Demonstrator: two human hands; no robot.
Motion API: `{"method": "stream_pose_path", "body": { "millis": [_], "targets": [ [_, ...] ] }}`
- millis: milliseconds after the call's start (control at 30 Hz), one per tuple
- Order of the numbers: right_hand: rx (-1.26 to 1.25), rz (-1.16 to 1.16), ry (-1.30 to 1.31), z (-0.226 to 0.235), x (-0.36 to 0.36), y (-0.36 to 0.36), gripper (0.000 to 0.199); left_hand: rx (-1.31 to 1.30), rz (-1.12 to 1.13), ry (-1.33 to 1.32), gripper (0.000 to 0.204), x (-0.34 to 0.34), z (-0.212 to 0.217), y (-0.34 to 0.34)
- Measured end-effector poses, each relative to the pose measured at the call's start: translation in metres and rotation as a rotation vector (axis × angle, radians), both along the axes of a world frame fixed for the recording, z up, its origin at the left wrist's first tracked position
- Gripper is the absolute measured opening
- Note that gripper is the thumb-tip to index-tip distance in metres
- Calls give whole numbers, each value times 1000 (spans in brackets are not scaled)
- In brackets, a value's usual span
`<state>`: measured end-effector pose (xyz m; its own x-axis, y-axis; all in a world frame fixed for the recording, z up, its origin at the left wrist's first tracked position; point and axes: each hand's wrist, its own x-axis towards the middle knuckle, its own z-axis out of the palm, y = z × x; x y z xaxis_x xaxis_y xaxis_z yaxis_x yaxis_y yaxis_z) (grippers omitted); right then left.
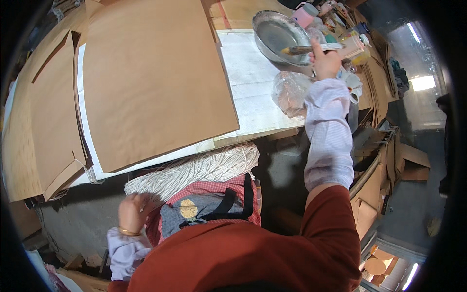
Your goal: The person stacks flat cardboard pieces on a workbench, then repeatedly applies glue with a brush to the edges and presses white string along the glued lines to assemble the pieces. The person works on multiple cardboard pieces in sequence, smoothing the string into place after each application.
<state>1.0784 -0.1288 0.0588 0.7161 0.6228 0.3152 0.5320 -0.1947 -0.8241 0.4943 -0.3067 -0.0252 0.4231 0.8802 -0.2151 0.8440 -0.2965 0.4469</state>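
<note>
In the head view, the right hand (327, 62) is at the brush (298, 49), which lies across the near right rim of the bowl (261, 43). A finger crosses the brush; whether the hand is closed round it, I cannot tell. The left hand (131, 213) is blurred, fingers bent, at the left end of the white cord (204, 166) on the person's lap; whether it grips any strands, I cannot tell.

The large brown sheet (155, 87) lies flat on the white cover (245, 90) of the counter (236, 14), left of the bowl. More brown sheets (54, 114) lie left of it, with white strands hanging near their near corner. A clear bag (288, 92) sits just below the bowl.

The large sheet's face looks plain, so I judge nothing has been brushed onto it yet; how much is left cannot be told.

A pink cup (304, 16) bears a small dark mark, and the apron (180, 214) a yellow round patch; no writing can be read.
</note>
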Motion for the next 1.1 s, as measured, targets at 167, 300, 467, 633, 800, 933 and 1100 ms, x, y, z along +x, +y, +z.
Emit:
{"method": "stream_pose_path", "body": {
  "millis": [167, 300, 467, 633, 800, 933, 1100],
  "targets": [
    [-147, -15, 127, -15, -7, 3, 33, 270, -116, -47, 20, 38, -39, -1],
    [-134, -156, -343, 13, -4, -7, 32, 305, -74, -202, 15, 28, -32, -7],
    [325, 306, 250, 29, -118, -60, 19, 363, -60, -173, 16, 22, -26, -14],
    [156, 1015, -9, -5, -269, -114, 11, 315, 49, -255, 14, 18, -14, -13],
    [-8, 1261, -62, -5, -322, -98, 19, 497, 77, -86, 12, 10, 20, -8],
    [60, 1322, -97, -5, -345, -80, 15, 678, 78, -41, 15, 14, 24, 21],
    [-41, 1233, -46, -5, -356, -78, 14, 588, 85, 39, 13, 16, 3, 50]
  ]
}}
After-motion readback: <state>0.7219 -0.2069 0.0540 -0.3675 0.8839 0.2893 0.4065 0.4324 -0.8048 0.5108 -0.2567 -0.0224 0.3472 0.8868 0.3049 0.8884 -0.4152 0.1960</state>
